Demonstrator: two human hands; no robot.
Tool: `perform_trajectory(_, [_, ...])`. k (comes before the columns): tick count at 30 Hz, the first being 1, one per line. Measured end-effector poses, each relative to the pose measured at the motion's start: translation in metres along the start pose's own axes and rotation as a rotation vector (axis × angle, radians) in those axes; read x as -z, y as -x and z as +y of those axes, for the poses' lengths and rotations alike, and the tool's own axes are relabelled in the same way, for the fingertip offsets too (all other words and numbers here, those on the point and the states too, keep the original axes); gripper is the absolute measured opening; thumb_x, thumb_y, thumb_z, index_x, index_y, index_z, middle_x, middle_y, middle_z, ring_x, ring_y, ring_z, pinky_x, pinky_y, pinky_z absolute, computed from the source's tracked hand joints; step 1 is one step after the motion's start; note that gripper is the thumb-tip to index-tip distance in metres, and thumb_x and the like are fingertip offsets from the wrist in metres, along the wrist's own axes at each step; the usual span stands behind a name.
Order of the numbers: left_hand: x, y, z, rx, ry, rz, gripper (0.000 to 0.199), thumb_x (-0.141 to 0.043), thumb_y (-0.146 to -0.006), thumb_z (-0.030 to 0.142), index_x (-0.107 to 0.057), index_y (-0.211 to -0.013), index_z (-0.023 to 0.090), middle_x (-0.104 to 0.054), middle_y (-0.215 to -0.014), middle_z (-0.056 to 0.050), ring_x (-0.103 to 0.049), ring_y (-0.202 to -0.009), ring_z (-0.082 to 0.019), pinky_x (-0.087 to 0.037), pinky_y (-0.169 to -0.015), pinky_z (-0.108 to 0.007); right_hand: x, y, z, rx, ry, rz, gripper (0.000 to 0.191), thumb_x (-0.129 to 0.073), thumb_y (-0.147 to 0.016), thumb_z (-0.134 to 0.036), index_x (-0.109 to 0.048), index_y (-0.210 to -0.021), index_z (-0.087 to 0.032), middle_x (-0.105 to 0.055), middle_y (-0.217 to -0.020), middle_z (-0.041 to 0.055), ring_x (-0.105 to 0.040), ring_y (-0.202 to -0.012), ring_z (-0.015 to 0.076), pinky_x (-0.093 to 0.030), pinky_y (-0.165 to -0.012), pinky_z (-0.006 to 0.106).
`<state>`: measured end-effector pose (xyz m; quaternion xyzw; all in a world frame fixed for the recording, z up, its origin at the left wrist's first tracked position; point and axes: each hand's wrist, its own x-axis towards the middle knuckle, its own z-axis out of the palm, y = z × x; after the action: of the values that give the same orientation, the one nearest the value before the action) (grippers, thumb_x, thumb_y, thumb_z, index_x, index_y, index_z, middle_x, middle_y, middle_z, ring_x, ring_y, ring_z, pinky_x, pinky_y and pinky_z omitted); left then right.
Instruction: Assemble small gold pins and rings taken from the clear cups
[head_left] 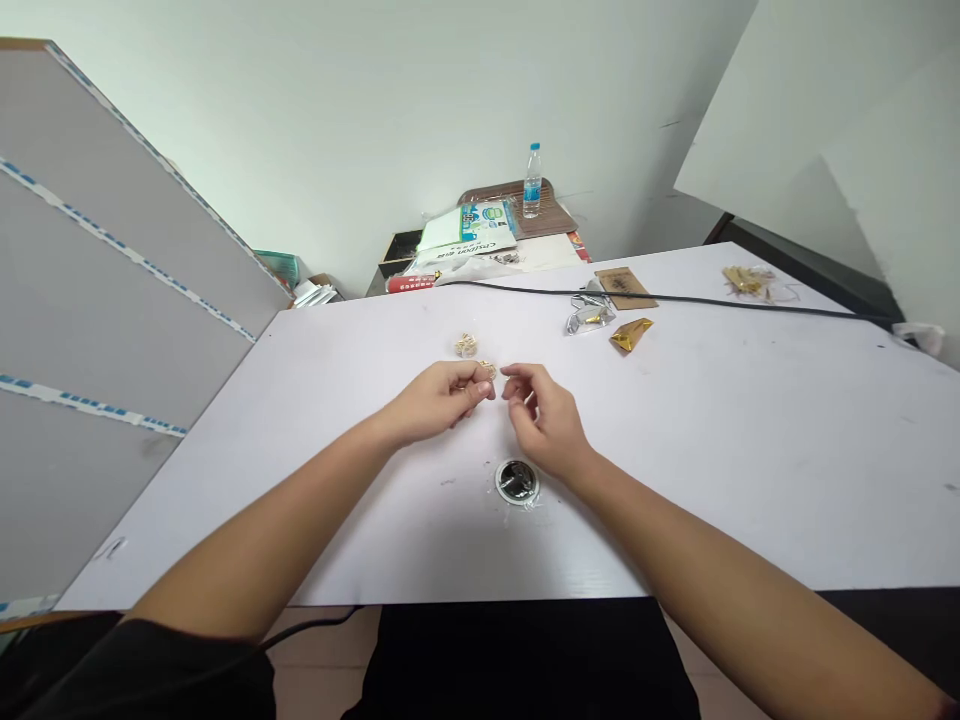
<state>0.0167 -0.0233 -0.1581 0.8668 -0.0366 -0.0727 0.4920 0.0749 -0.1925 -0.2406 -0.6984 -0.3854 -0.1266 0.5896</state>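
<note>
My left hand (441, 402) is closed in a pinch above the white table; whatever lies between its thumb and forefinger is too small to make out. Facing it, my right hand (550, 418) has curved fingers, with a gap between thumb and forefinger and nothing visible in them. Just behind the left fingertips lies a small bunch of gold-coloured pieces (488, 369), partly hidden by the hand. A similar gold-coloured cluster (466, 345) sits slightly farther back. Nearest the right wrist is a round black cable-hole cover (517, 482) with a pale rim, under clear tape.
A black cable (675, 298) crosses the table's back. Near it are a clear bag (589, 318), a gold packet (631, 334), a brown card (625, 288) and a bag of gold pieces (748, 282). A grey partition (112, 250) borders the left; a water bottle (532, 182) stands beyond.
</note>
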Motion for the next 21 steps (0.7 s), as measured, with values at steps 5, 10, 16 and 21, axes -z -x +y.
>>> perform_trajectory(5, [-0.026,0.018,-0.041,-0.163,-0.035,0.089,0.018,-0.047,-0.095,0.026,-0.059,-0.089,0.014,-0.065,-0.077,-0.002,-0.055,-0.051,-0.007,-0.046,-0.056,-0.022,0.02,-0.019,0.015,0.087,0.34,0.043,0.025,-0.048,-0.086,-0.011,-0.063,-0.105,-0.014,-0.062,-0.094,0.0101,-0.059,-0.077,0.0187,-0.05,-0.071,0.033])
perform_trajectory(10, [-0.041,0.021,-0.074,-0.475,-0.274,0.134,0.015,-0.056,-0.091,0.021,-0.066,-0.083,0.015,-0.068,-0.072,-0.001,-0.057,-0.061,-0.009,-0.044,-0.062,-0.021,0.027,-0.057,0.004,-0.143,0.78,-0.307,0.023,-0.053,-0.089,-0.017,-0.074,-0.1,-0.014,-0.059,-0.104,0.0162,-0.056,-0.096,0.0278,-0.048,-0.083,0.04])
perform_trajectory(16, [-0.041,0.019,-0.084,-0.637,-0.504,0.054,0.024,-0.051,-0.098,0.032,-0.066,-0.086,0.017,-0.069,-0.074,0.001,-0.059,-0.063,-0.009,-0.037,-0.059,-0.023,0.016,-0.103,-0.022,-0.408,1.069,-0.818,0.021,-0.067,-0.081,-0.019,-0.079,-0.097,-0.024,-0.06,-0.115,0.013,-0.061,-0.094,0.0266,-0.047,-0.074,0.035])
perform_trajectory(21, [-0.044,0.022,-0.082,-0.614,-0.539,-0.001,0.025,-0.049,-0.099,0.032,-0.065,-0.086,0.017,-0.069,-0.075,0.001,-0.059,-0.065,-0.009,-0.035,-0.059,-0.024,0.01,-0.108,-0.018,-0.373,1.124,-0.884,0.022,-0.069,-0.079,-0.021,-0.078,-0.098,-0.025,-0.06,-0.12,0.0124,-0.061,-0.103,0.0307,-0.048,-0.075,0.037])
